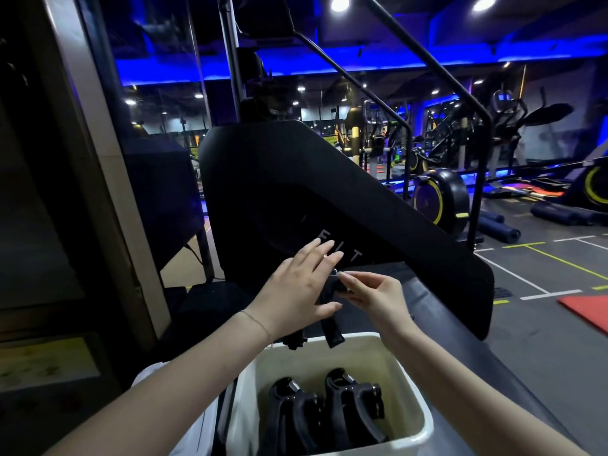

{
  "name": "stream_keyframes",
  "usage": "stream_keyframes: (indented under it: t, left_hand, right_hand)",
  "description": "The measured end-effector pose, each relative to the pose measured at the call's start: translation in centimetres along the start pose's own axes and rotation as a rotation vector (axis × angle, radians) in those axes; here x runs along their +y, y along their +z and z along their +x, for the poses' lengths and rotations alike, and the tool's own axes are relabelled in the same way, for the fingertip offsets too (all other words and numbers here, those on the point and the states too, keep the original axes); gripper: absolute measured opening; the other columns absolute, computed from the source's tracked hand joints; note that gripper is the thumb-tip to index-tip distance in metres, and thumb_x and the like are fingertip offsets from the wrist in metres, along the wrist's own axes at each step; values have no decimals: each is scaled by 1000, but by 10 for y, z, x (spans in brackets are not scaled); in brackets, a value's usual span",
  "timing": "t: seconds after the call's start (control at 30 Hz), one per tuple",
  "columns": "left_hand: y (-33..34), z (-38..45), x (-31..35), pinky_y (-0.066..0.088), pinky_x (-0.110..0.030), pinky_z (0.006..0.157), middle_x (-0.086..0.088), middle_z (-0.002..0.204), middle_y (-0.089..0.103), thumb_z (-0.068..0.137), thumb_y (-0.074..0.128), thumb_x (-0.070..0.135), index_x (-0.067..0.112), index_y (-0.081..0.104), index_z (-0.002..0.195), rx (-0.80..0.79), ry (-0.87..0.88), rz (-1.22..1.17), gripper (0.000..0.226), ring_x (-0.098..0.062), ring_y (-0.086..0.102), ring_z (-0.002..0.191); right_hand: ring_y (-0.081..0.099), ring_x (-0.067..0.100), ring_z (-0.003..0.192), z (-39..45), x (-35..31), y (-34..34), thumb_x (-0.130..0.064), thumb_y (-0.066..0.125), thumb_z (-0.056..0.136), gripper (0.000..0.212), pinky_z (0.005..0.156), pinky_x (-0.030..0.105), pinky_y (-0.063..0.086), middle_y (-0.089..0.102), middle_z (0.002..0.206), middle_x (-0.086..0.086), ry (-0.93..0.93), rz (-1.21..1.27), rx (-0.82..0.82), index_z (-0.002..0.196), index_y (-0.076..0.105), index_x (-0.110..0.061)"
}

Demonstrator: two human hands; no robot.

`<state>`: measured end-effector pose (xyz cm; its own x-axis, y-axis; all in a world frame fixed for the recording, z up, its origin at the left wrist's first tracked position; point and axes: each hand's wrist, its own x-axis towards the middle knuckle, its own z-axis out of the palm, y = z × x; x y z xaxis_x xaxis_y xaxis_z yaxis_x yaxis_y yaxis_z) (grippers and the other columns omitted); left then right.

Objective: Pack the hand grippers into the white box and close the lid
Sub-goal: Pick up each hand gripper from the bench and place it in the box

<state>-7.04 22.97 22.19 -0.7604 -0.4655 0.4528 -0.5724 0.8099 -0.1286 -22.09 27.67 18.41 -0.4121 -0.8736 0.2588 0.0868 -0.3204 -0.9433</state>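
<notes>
Nearest me sits the white plastic box (424, 419), open at the top, and two black hand grippers with coiled metal springs (324, 411) already stand side by side inside it, handles pointing down. I can see no lid on the box; a pale shape at its left edge may be one, but I cannot tell. Just above the box's far rim I hold a third black hand gripper (330, 311), its handles hanging down towards the opening. My right hand (378, 299) pinches its top end between thumb and fingertips, the other fingers curled under. My left hand (296, 284) lies flat against the gripper's side, fingers straight and spread a little, steadying rather than clasping. So I judge the packing well along: two in, one about to go down, and closing the lid still left. Beyond my hands rises the dark slanted side panel of a stair-climbing machine (329, 192), and farther off are exercise bikes (441, 199) under blue ceiling lights (362, 65).
</notes>
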Motion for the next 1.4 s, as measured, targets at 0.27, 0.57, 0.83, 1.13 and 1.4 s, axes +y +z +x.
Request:
stream_keyframes:
  t: [0.27,0.57,0.83,1.13,1.4]
  left_hand:
    - [8,-5,11,46,-43,94,2,160,1,87,51,53,30,40,134,-165,-239,91,54,-31,18,142]
    - [18,-13,7,45,-32,74,5,140,31,84,58,48,29,54,122,-151,-271,45,42,-18,30,127]
    - [25,-13,-9,45,-31,73,15,127,45,76,68,49,32,62,108,-105,-260,-131,36,-11,37,119]
    - [61,-38,-9,46,-34,93,15,118,57,72,71,44,32,70,103,-439,-311,-284,33,-11,50,109]
    - [93,-50,-8,47,-36,89,7,106,66,66,57,58,24,71,99,-657,-333,-231,49,-12,57,106]
  right_hand:
    - [70,17,72,-10,14,9,-12,71,81,9,65,22,53,75,79,10,-94,-105,-24,87,74,-6]
    - [66,9,60,-17,34,17,-13,71,80,9,59,19,51,72,68,5,-54,-109,-15,82,70,-4]
    - [64,8,64,-10,39,10,-17,73,79,9,62,19,49,70,67,-1,63,-114,-90,80,70,-8]
    - [66,4,64,38,52,-44,-19,61,89,22,63,18,47,73,70,-3,-204,-395,58,70,69,-12]
    - [65,19,74,81,113,-113,-25,59,89,16,66,35,51,70,76,4,-204,-801,135,81,67,-14]
